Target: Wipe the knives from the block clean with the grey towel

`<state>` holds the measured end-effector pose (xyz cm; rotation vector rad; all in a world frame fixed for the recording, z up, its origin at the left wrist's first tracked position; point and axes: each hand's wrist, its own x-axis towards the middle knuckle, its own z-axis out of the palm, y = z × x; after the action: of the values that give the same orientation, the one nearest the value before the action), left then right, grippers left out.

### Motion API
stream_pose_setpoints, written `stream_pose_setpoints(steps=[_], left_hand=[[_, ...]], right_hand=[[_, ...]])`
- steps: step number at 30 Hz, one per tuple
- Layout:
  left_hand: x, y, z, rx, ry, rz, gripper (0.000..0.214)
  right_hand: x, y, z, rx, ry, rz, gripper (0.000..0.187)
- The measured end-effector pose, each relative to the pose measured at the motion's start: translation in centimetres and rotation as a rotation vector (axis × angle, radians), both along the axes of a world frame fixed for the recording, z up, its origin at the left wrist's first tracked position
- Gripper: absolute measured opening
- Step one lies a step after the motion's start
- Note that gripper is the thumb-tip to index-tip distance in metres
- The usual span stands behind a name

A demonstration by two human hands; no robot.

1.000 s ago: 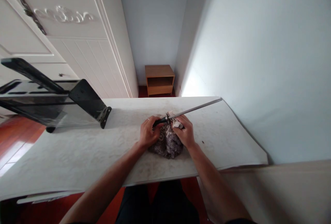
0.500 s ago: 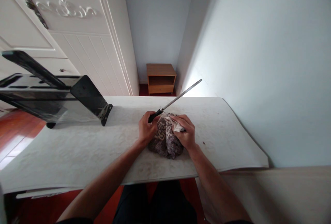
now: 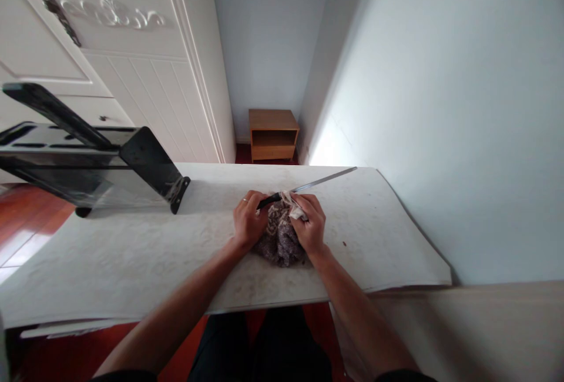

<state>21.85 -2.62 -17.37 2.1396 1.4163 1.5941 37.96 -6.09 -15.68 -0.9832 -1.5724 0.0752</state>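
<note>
My left hand is closed around the black handle of a honing steel, whose thin metal rod points to the far right. In my right hand is a pale cloth, pressed against the steel where rod meets handle. Part of this cloth is hidden by my fingers. Under and between both hands lies a bunched grey-brown patterned fabric, resting on the white tabletop.
At the left of the table stands a black knife block with clear sides and a large black handle slanting up from it. A wall borders the right side. Beyond the table are a white cabinet and a small wooden nightstand.
The honing steel has tipped lower, its tip moving down and to the right. My right hand has brought the pale cloth onto the steel near its handle.
</note>
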Motion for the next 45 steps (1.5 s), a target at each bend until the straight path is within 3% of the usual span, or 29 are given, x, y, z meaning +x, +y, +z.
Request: stream_pose_setpoints(steps=[10, 23, 31, 39, 45], left_hand=[[-0.1, 0.1, 0.1, 0.025, -0.043, -0.022, 0.007], [0.0, 0.1, 1.0, -0.364, -0.284, -0.140, 0.020], [0.2, -0.1, 1.3, -0.582, -0.414, -0.270, 0.029], [0.5, -0.5, 1.4, -0.475, -0.231, -0.093, 0.020], [0.1, -0.7, 0.8, -0.232, 0.077, -0.028, 0.013]], right_hand=[[0.1, 0.2, -0.3, -0.112, -0.032, 0.006, 0.045], [0.0, 0.4, 0.1, -0.235, 0.074, -0.051, 0.026], [0.2, 0.7, 0.2, -0.430, 0.390, -0.033, 0.025], [0.2, 0.4, 0.2, -0.349, 0.360, -0.046, 0.022], [0.4, 0.6, 0.3, -0.440, 0.475, -0.079, 0.025]])
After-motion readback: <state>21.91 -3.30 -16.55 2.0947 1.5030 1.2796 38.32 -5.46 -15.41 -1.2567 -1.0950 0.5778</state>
